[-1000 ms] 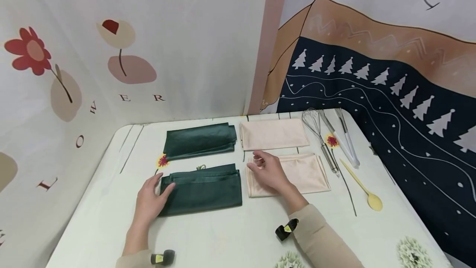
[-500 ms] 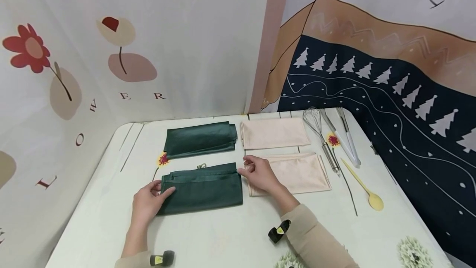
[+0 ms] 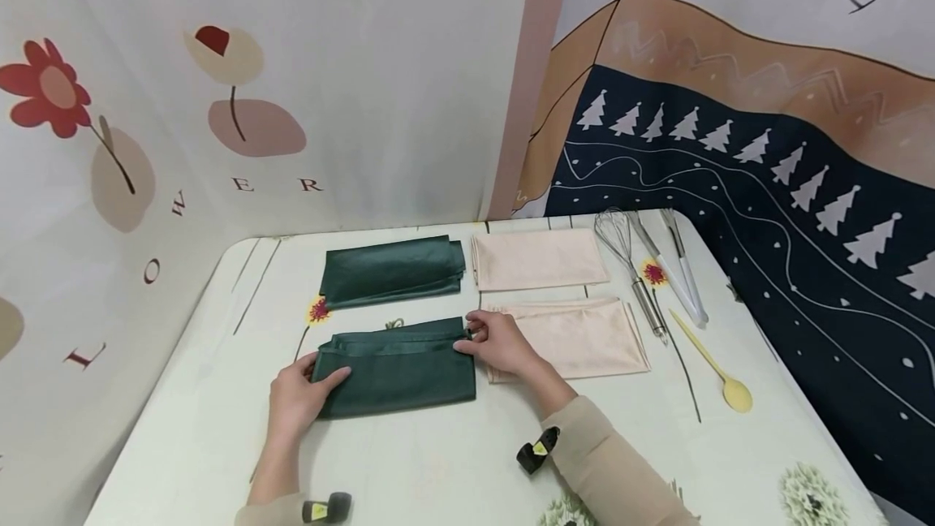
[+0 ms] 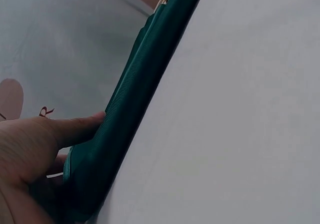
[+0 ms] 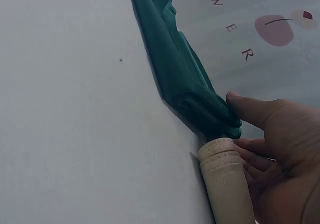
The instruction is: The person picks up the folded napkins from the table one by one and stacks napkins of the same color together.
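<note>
A folded dark green cloth (image 3: pixel 398 380) lies on the table between my hands, with a thin looped cord (image 3: pixel 394 324) at its far edge. My left hand (image 3: pixel 295 400) pinches its left end, thumb on top and fingers at the edge. At the far right corner my right hand (image 3: pixel 504 341) pinches the cloth between thumb and fingers. In the right wrist view the cloth's end (image 5: pixel 210 109) sits by the right thumb, and the fingers are partly hidden. Under the right hand lies a folded pale pink cloth (image 3: pixel 584 343).
Behind are a second folded green cloth (image 3: pixel 390 270) and a second pink one (image 3: pixel 540 258). On the right lie a whisk (image 3: pixel 634 278), two long utensils with pale handles (image 3: pixel 672 274) and a yellow spoon (image 3: pixel 734 392). Printed curtains rise behind the table (image 3: pixel 431 469).
My right hand has moved left from over the near pink cloth to the green cloth's right corner and taken hold of it. The left fingers have settled around the left end.
</note>
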`<move>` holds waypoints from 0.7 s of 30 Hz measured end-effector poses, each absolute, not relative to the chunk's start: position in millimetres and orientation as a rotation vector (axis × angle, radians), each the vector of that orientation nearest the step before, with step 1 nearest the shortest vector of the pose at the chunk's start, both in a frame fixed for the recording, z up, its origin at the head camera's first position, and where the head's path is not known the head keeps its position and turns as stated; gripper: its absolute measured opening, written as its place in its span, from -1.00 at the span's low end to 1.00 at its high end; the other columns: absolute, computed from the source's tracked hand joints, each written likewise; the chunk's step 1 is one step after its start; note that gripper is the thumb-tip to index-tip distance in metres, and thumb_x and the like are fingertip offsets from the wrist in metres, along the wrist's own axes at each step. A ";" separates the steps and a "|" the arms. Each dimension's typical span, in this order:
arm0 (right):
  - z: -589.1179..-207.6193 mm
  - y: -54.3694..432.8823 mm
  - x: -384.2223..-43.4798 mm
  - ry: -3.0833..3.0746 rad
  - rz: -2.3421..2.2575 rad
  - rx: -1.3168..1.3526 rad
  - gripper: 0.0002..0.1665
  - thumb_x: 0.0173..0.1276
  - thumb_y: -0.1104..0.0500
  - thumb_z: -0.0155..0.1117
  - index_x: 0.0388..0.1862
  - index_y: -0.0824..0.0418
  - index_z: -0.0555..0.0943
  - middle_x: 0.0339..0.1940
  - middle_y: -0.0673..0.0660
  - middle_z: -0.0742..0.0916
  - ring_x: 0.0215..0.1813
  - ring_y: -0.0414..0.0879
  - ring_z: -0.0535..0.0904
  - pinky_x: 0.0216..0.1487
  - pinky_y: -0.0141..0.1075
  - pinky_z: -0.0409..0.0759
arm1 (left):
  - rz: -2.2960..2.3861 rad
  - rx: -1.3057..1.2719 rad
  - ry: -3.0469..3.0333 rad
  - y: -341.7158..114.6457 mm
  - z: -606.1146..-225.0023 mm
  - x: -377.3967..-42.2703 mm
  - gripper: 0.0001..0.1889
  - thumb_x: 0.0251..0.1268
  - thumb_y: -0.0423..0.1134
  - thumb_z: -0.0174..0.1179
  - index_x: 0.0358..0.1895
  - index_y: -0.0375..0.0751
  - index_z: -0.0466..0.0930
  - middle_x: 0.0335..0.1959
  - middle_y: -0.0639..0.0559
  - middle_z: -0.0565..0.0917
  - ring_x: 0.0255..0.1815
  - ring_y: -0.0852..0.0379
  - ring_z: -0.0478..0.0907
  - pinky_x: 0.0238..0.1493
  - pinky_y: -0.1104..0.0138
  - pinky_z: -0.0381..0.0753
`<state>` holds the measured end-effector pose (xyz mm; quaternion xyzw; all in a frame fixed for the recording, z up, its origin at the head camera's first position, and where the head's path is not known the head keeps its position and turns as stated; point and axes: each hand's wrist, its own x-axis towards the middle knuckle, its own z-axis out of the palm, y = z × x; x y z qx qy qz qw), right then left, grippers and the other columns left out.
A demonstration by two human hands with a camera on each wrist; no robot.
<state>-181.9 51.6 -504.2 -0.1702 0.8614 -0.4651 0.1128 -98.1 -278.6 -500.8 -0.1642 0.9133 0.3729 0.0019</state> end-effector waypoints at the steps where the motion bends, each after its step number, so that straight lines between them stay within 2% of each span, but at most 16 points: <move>1: -503.7 51.2 -182.2 2.522 -1.366 -0.504 -0.34 0.31 0.06 0.50 0.29 0.35 0.56 -0.02 0.17 0.75 -0.15 -0.14 0.65 0.02 -0.19 0.65 | 1.179 -0.509 2.864 -278.0 -500.4 -98.9 -0.25 0.26 -0.05 0.42 0.33 -0.57 0.41 0.24 -0.53 0.51 0.32 -0.44 0.40 0.34 -0.18 0.37; 4: -502.2 49.9 -182.4 2.507 -1.370 -0.501 -0.34 0.32 0.05 0.49 0.29 0.35 0.56 0.01 0.19 0.73 -0.13 -0.14 0.64 0.06 -0.17 0.64 | 1.208 -0.490 2.860 -276.7 -499.9 -100.4 -0.30 0.29 -0.08 0.40 0.32 -0.54 0.44 0.25 -0.51 0.51 0.34 -0.43 0.38 0.35 -0.17 0.35; 8: -500.1 47.3 -182.8 2.478 -1.388 -0.478 -0.35 0.30 0.05 0.50 0.27 0.35 0.57 -0.06 0.17 0.72 -0.18 -0.12 0.58 0.01 -0.17 0.62 | 1.280 -0.490 2.828 -274.5 -498.3 -101.4 -0.34 0.32 -0.10 0.37 0.32 -0.51 0.44 0.26 -0.50 0.51 0.37 -0.40 0.37 0.38 -0.15 0.33; 13: -500.1 42.6 -183.1 2.393 -1.425 -0.364 -0.35 0.30 0.01 0.50 0.26 0.31 0.58 -0.05 0.12 0.69 -0.13 -0.12 0.55 -0.03 -0.20 0.59 | 1.426 -0.517 2.727 -272.7 -498.1 -101.4 -0.30 0.37 -0.09 0.33 0.42 -0.44 0.35 0.39 -0.47 0.39 0.47 -0.36 0.26 0.43 -0.12 0.28; 16: -501.1 40.4 -182.6 2.272 -1.491 -0.266 -0.27 0.31 -0.03 0.49 0.33 0.31 0.52 -0.02 0.16 0.63 -0.18 -0.10 0.55 -0.08 -0.20 0.60 | 1.534 -0.551 2.647 -272.6 -500.0 -99.6 -0.28 0.40 -0.10 0.32 0.49 -0.37 0.28 0.46 -0.42 0.31 0.51 -0.33 0.20 0.43 -0.06 0.30; 18: -501.5 40.1 -181.2 2.184 -1.546 -0.209 -0.18 0.31 -0.04 0.48 0.42 0.32 0.43 0.07 0.21 0.60 -0.19 -0.08 0.57 -0.09 -0.19 0.61 | 1.586 -0.583 2.602 -272.2 -500.6 -98.1 -0.28 0.39 -0.11 0.33 0.50 -0.33 0.27 0.46 -0.39 0.33 0.50 -0.28 0.25 0.39 0.06 0.41; 20: -501.8 40.6 -179.9 2.098 -1.608 -0.164 -0.08 0.34 -0.05 0.45 0.51 0.33 0.31 0.19 0.27 0.58 -0.17 -0.06 0.61 -0.07 -0.16 0.63 | 1.646 -0.609 2.549 -271.3 -500.6 -97.4 -0.28 0.39 -0.12 0.33 0.51 -0.29 0.27 0.44 -0.37 0.36 0.47 -0.22 0.29 0.26 0.34 0.50; 21: -501.8 40.8 -179.4 2.057 -1.642 -0.145 -0.05 0.36 -0.04 0.43 0.55 0.33 0.25 0.27 0.30 0.55 -0.11 -0.06 0.62 -0.03 -0.15 0.64 | 1.673 -0.621 2.527 -270.8 -500.4 -97.3 -0.27 0.39 -0.11 0.33 0.52 -0.27 0.26 0.43 -0.37 0.38 0.46 -0.18 0.30 0.18 0.48 0.49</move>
